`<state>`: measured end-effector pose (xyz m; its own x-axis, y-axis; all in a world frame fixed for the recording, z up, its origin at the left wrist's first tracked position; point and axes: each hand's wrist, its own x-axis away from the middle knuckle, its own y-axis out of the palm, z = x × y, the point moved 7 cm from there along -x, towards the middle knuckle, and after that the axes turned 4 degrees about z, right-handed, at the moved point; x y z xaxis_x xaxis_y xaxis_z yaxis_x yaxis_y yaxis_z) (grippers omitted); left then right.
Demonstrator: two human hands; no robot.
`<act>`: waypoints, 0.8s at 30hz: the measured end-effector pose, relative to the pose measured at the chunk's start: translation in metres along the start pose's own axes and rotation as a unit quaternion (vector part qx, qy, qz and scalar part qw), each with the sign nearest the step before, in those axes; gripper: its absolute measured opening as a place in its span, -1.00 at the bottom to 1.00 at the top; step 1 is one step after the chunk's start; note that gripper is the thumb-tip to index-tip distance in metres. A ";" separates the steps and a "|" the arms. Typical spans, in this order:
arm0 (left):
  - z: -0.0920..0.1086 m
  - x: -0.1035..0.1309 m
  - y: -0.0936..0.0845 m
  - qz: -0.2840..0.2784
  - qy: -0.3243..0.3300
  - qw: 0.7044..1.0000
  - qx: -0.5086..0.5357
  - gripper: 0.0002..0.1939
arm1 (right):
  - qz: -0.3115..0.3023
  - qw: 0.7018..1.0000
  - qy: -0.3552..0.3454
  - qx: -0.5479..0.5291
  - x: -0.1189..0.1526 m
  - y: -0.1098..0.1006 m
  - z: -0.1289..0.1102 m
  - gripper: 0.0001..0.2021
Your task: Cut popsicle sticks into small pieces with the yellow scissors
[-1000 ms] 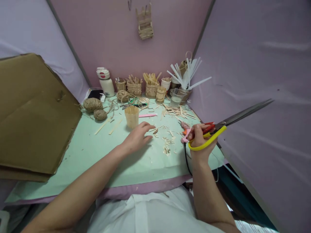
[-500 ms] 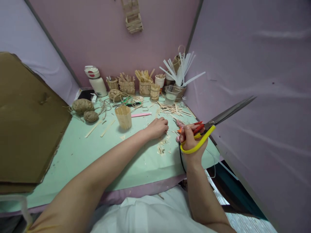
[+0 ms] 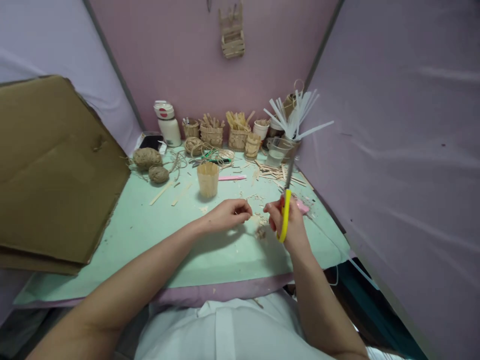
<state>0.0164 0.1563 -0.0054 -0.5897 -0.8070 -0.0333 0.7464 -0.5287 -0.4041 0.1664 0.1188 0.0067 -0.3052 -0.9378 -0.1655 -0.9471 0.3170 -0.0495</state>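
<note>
My right hand is closed around scissors with a yellow and red handle, their blades pointing away toward the back of the table. My left hand hovers low over the table with thumb and fingertips pinched together; whatever is between them is too small to make out. Small wood shavings lie between the two hands. Beyond my left hand stands a cup made of pale wooden strips. A pink tool, partly hidden by my right hand, lies beside it with a cord.
Twine balls and a white bottle stand at the back left. Baskets of sticks, loose sticks, a clear cup and white glue sticks line the back. Cardboard leans at left; a pink pen lies mid-table.
My right hand has turned the scissors from pointing right to pointing away and brought them nearer my left hand. My left hand has drawn back into a pinch. The view has shifted left.
</note>
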 end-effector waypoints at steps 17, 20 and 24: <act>-0.017 0.022 -0.015 0.122 -0.061 0.945 0.298 -0.63 | -0.114 0.986 0.124 0.011 0.024 0.042 0.015 -0.67; -0.021 0.024 -0.009 0.115 -0.103 0.922 0.355 -0.62 | -0.069 0.993 0.093 0.017 0.024 0.042 0.019 -0.73; -0.028 0.024 0.000 0.121 -0.131 0.907 0.382 -0.68 | -0.045 0.997 0.067 0.000 0.025 0.045 0.023 -0.72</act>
<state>-0.0067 0.1442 -0.0314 -0.3617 -0.9053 0.2227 0.8990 -0.2754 0.3406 0.1185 0.1130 -0.0223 -0.2285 -0.9731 -0.0282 -0.9715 0.2298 -0.0580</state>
